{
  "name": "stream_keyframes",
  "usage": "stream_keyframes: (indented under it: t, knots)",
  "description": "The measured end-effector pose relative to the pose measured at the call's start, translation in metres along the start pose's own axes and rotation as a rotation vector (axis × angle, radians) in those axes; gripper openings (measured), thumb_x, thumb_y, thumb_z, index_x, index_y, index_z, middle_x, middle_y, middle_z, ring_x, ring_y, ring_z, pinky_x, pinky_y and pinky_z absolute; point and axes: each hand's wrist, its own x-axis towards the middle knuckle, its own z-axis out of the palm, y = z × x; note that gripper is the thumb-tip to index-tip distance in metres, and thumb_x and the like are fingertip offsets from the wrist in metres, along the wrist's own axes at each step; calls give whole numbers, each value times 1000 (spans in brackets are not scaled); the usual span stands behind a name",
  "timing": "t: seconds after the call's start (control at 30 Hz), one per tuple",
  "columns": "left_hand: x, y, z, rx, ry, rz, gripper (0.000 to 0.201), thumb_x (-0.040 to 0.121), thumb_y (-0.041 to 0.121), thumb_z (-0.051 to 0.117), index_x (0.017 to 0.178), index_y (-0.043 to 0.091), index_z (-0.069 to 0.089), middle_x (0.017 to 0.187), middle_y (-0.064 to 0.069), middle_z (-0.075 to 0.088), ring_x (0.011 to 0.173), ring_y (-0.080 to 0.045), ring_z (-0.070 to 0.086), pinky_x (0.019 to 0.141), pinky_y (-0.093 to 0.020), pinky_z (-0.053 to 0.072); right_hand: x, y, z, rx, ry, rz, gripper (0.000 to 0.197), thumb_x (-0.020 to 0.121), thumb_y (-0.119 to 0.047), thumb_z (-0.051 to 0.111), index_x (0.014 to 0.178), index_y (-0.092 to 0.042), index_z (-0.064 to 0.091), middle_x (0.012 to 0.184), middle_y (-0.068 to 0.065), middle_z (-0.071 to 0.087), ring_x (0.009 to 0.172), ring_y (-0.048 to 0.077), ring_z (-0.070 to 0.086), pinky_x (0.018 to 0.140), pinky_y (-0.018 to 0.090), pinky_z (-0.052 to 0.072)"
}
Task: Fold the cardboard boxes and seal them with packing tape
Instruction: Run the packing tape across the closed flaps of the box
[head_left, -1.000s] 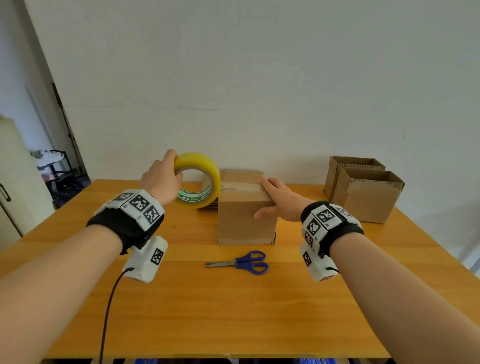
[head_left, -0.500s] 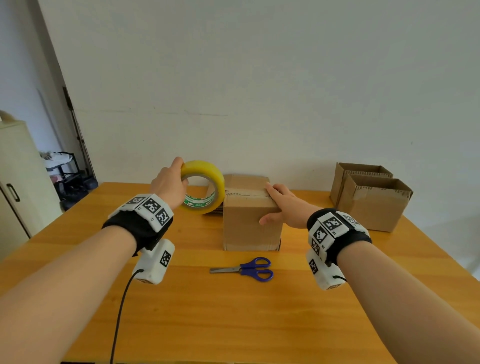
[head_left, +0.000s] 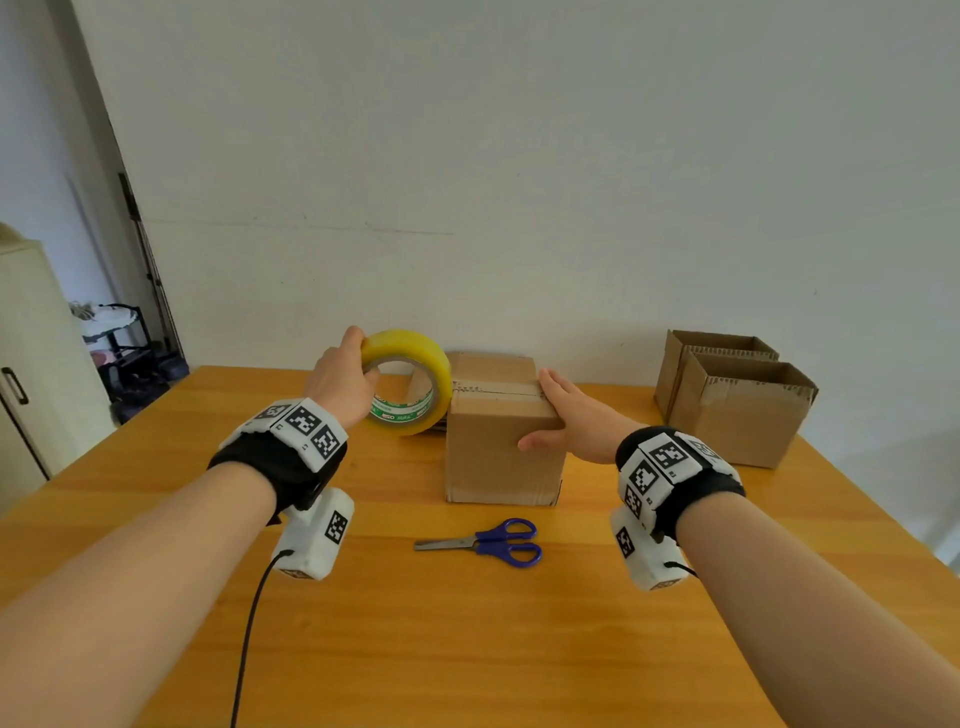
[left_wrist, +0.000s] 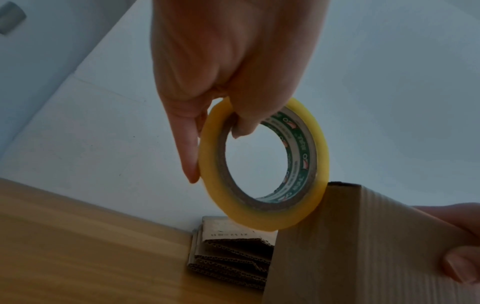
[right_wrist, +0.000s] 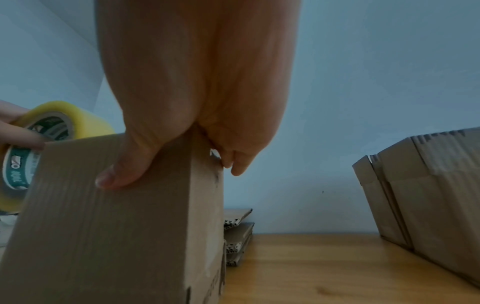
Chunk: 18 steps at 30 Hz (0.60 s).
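Note:
A closed cardboard box (head_left: 498, 452) stands at the middle of the table, with a strip of tape (head_left: 493, 388) across its top seam. My left hand (head_left: 340, 387) grips a yellow roll of packing tape (head_left: 415, 382), thumb inside the core (left_wrist: 241, 123). The roll (left_wrist: 262, 214) stands on edge against the box's upper left edge (left_wrist: 342, 193). My right hand (head_left: 569, 421) lies over the box's upper right corner with its fingers straight along the top edge. Its thumb (right_wrist: 116, 176) presses flat on the front face (right_wrist: 109, 236).
Blue-handled scissors (head_left: 488, 543) lie shut in front of the box. Two open-topped cardboard boxes (head_left: 737, 415) stand at the back right. A stack of flat cardboard (left_wrist: 228, 257) lies behind the box. The wooden table (head_left: 467, 649) meets a white wall; a cabinet (head_left: 31, 364) stands left.
Both hands, the roll and the box keep their places relative to each other. Only the head view has shifted, so everything sits slightly lower and further right in the picture.

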Motion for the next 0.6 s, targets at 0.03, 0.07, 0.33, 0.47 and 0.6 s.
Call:
stream_keyframes:
  t: [0.03, 0.07, 0.33, 0.47, 0.6]
  knots:
    - [0, 1, 0, -8, 0, 0, 16, 96, 14, 46, 109, 7, 41, 89, -18, 56, 75, -36, 58, 60, -39, 43, 0, 0, 0, 12, 1, 5, 103, 86, -47, 62, 152, -14, -9, 161, 1, -7, 145, 22, 18, 115, 35, 25]
    - [1, 1, 0, -10, -1, 1, 16, 96, 14, 46, 110, 7, 42, 89, -18, 56, 76, -36, 58, 60, -39, 43, -1, 0, 0, 32, 0, 9, 104, 85, -46, 63, 152, -14, -11, 161, 1, -9, 145, 22, 18, 115, 35, 25]
    - [-1, -6, 3, -73, -7, -9, 16, 97, 13, 44, 110, 2, 42, 75, -11, 49, 62, -28, 49, 52, -32, 35, 0, 1, 7, 329, 13, 73, 114, 84, -33, 70, 148, -11, -22, 158, 11, 15, 138, 26, 33, 108, 30, 35]
    - [-1, -8, 5, -104, -12, -25, 16, 97, 12, 44, 110, 3, 41, 68, -6, 45, 54, -22, 44, 47, -30, 32, 0, 0, 10, 404, 45, 82, 112, 85, -29, 70, 148, -11, -21, 149, 9, 35, 130, 24, 41, 99, 26, 38]
    - [-1, -9, 5, -118, -25, -33, 16, 97, 12, 44, 111, 4, 41, 68, -5, 45, 52, -20, 44, 46, -30, 33, -1, 1, 10, 351, 69, 68, 107, 84, -32, 70, 150, -10, -12, 143, 9, 43, 125, 23, 46, 95, 26, 40]
